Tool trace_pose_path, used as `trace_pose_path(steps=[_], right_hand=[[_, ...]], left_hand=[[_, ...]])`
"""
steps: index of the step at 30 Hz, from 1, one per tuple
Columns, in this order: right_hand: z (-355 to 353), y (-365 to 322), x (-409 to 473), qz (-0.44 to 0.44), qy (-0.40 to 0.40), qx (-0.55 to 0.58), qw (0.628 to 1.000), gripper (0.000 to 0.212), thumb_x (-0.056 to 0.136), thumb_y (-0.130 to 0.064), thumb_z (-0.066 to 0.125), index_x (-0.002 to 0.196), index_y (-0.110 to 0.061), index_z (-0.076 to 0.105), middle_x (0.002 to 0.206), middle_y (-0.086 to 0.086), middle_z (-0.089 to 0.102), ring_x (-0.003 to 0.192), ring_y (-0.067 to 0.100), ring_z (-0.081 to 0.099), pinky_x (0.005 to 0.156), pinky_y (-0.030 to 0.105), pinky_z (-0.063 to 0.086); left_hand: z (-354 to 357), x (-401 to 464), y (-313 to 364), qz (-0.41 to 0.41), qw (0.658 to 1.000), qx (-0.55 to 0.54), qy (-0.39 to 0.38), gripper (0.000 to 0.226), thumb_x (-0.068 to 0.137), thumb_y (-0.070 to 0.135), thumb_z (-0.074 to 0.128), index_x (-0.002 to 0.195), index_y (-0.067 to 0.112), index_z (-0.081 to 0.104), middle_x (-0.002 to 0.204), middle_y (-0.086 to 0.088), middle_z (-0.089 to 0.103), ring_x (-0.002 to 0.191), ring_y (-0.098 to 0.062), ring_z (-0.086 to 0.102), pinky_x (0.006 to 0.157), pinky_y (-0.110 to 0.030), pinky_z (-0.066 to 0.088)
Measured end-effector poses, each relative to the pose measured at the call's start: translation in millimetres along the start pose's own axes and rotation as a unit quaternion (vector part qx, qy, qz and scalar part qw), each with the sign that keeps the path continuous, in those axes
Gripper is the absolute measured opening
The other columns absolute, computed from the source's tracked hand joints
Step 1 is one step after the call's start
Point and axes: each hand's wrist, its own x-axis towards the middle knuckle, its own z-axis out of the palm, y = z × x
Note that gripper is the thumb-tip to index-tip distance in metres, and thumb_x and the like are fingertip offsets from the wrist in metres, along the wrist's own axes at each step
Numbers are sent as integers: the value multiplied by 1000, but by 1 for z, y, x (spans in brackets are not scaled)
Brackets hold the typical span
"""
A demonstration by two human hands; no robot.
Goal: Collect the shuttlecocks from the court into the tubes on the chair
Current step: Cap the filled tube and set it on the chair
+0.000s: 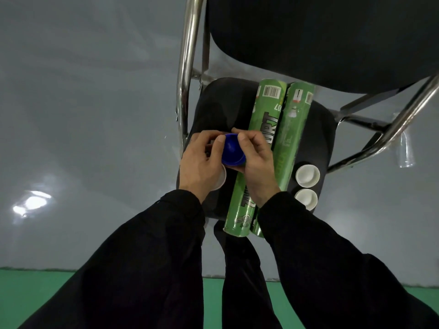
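both hands, left hand point(202, 160) and right hand point(257, 160), pinched a blue cap point(232, 150) between their fingertips above the chair point(209, 108), where two green tubes point(259, 150) lay side by side, white caps point(307, 176) beside them.

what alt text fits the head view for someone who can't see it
Both bare hands, left hand and right hand, grip a round blue plastic cap above a black padded chair seat. Two green cardboard shuttlecock tubes lie side by side there, beside two white round caps.
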Motion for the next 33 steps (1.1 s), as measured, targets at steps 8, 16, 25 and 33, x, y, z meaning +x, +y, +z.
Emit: trace_pose_path(steps=[8, 16, 25, 33], right_hand=[[6, -10, 2, 22, -8, -24, 999, 25, 107, -27, 47, 123, -10, 56, 125, 4, 62, 111, 24, 62, 91, 51, 58], [-34, -2, -5, -2, -151, -174, 973, 62, 96, -23, 68, 151, -36, 41, 147, -7, 54, 136, 7, 50, 116, 36, 42], [-32, 5, 4, -25, -145, -161, 976, 66, 92, -12, 72, 150, -26, 44, 146, -3, 56, 134, 4, 52, 103, 16, 46], [-28, -14, 6, 19, -128, -145, 981, 35, 106, -34, 50, 140, -36, 56, 136, -12, 62, 125, 3, 58, 104, 28, 51]], left_hand=[[1, 5, 10, -16, 999, 33, 11, 22, 106, 38, 49, 108, 24, 64, 102, 5, 60, 90, -1, 59, 83, -26, 52], [3, -6, 7, -53, 998, -2, -22, 38, 108, 43, 41, 138, 30, 61, 135, 2, 63, 119, -9, 58, 105, -33, 47], [2, -2, 3, -69, 997, 11, -21, 39, 109, 40, 42, 141, 28, 60, 138, 4, 64, 118, -2, 54, 91, -2, 35], [-5, -4, 10, -70, 997, 19, -23, 39, 110, 40, 39, 141, 28, 58, 136, -1, 65, 120, -11, 58, 104, -31, 49]])
